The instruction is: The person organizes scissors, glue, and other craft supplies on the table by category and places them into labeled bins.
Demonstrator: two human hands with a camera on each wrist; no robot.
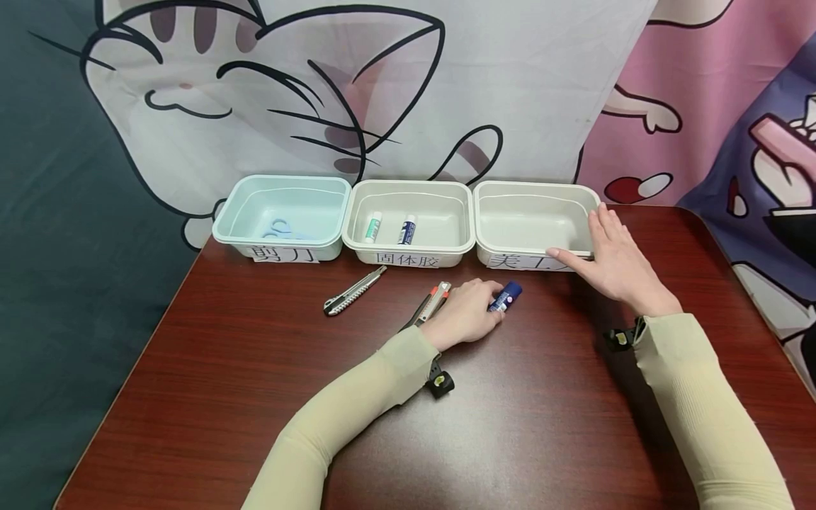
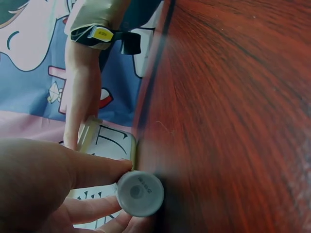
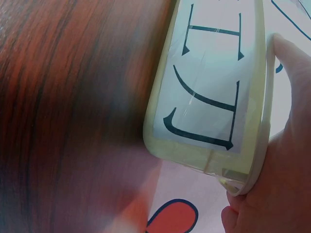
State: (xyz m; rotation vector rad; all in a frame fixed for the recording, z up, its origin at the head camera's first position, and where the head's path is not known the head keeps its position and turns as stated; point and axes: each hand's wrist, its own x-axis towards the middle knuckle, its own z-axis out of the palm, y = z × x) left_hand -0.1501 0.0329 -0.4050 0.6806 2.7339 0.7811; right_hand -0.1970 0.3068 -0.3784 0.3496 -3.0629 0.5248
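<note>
Now my left hand point(image 1: 465, 312) pinches a blue plastic cylinder point(image 1: 509, 293) angled toward the tabletop's point(image 1: 542, 411) far edge. My right hand point(image 1: 618, 268) touches a cream bin point(image 1: 535, 203).

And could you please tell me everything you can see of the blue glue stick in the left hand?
The glue stick is a short, dark blue cylinder with pale markings, apparently plastic. Its round, whitish end shows a small grey central disc and faint, unreadable lettering. Pinched by the left hand, it points obliquely away toward the right, in front of the rightmost cream bin. Whether it touches the table is unclear.
</note>
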